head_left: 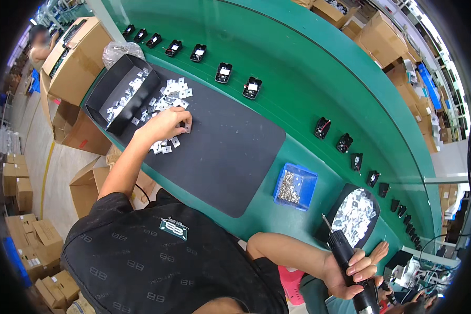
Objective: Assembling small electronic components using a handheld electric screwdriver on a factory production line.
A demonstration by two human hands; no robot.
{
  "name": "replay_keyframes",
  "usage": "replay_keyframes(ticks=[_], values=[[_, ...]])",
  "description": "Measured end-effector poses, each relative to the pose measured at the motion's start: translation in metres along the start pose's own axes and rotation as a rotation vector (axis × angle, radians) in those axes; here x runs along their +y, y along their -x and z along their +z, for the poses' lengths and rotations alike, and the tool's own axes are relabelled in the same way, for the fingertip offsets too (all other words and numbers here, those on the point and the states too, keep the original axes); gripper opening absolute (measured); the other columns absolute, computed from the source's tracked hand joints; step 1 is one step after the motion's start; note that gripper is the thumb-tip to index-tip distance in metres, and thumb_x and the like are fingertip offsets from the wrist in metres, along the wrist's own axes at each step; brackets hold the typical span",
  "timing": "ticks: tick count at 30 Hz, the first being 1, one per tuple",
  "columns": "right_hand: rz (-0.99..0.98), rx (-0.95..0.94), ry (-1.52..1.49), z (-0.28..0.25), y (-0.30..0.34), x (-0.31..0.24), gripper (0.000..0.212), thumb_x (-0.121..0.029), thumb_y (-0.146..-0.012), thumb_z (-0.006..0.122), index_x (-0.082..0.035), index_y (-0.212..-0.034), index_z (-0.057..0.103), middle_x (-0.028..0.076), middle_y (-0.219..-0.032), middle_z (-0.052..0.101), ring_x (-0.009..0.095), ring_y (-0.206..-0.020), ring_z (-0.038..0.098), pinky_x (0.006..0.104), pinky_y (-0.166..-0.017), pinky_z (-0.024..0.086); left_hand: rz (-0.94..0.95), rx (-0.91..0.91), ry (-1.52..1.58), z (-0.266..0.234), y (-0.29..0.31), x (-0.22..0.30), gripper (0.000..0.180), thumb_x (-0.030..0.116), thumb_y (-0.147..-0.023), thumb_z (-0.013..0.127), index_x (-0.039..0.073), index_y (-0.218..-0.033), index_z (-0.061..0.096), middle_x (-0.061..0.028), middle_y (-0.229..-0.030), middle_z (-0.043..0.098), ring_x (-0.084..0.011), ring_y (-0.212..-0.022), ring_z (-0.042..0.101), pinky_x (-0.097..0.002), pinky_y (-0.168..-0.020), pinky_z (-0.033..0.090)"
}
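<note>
Here, the left hand (168, 123) is over the dark mat (225, 146), palm down, its fingers curled in with only a narrow gap at the tips. A small metal plate (188, 127) sits right at those fingertips, on the side of the hand toward the bare part of the mat; whether it is pinched or merely touched, I cannot tell. More loose plates (179, 91) lie scattered just beyond the knuckles, and others lie just below the hand, on the side nearer the body. Past them, at the mat's far left end, stands an open black box (152, 82) with similar pieces inside.

The right hand (355, 269) is well apart from the left, its fingers wrapped around the body of a black electric screwdriver (342, 248), tilted so the bit points up and to the left. That bit is near the black tray (372, 228) heaped with pale pieces. Between the mat and the tray sits a blue bin (310, 192) holding small screws (288, 191). Black housings (253, 88) stand in a spaced row along the green surface beyond.
</note>
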State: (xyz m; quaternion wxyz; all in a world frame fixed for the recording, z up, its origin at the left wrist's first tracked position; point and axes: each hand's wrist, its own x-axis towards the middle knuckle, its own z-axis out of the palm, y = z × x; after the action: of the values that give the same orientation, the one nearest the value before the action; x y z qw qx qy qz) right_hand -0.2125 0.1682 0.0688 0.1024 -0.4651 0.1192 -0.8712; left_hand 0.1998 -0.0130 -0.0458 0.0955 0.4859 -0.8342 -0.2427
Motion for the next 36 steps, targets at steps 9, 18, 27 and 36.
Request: replay_keyframes(ticks=[9,18,27,36], values=[[0.003,-0.019,-0.008,-0.005,0.002,-0.004,0.043,-0.017,-0.078,0.059,-0.004,-0.114,0.041,0.002,-0.069,0.044,0.012,-0.054,0.044,0.0255,-0.054,0.038,0.022,0.128,0.175,0.028,0.005,0.030,0.025,0.000,-0.072,0.056,0.003,-0.096,0.057,-0.0130,-0.091,0.053,-0.0265,-0.079,0.058,-0.0336,-0.071,0.048],[-0.001,-0.011,0.014,-0.009,-0.001,-0.005,0.043,-0.017,-0.080,0.059,-0.003,-0.115,0.040,0.003,-0.071,0.044,0.012,-0.054,0.044,0.0260,-0.054,0.038,-0.152,0.292,0.064,0.053,-0.001,0.035,0.022,0.011,-0.069,0.070,0.000,-0.081,0.056,-0.0150,-0.075,0.057,-0.0293,-0.075,0.060,-0.0371,-0.065,0.047],[-0.036,0.042,0.052,-0.013,-0.005,-0.003,0.044,-0.018,-0.079,0.062,-0.003,-0.113,0.038,0.003,-0.068,0.046,0.012,-0.051,0.045,0.0246,-0.048,0.039,-0.187,0.206,0.291,0.055,-0.067,0.071,0.015,0.010,-0.077,0.065,-0.002,-0.085,0.062,-0.0153,-0.075,0.066,-0.0222,-0.075,0.067,-0.0309,-0.066,0.051],[-0.027,0.013,0.026,-0.014,-0.002,-0.003,0.041,-0.015,-0.079,0.059,-0.002,-0.112,0.039,0.004,-0.068,0.045,0.011,-0.049,0.044,0.0243,-0.048,0.035,0.106,0.224,0.284,0.098,-0.236,0.153,0.020,0.018,-0.076,0.066,-0.001,-0.081,0.062,-0.0133,-0.082,0.063,-0.0197,-0.071,0.063,-0.0302,-0.065,0.050]])
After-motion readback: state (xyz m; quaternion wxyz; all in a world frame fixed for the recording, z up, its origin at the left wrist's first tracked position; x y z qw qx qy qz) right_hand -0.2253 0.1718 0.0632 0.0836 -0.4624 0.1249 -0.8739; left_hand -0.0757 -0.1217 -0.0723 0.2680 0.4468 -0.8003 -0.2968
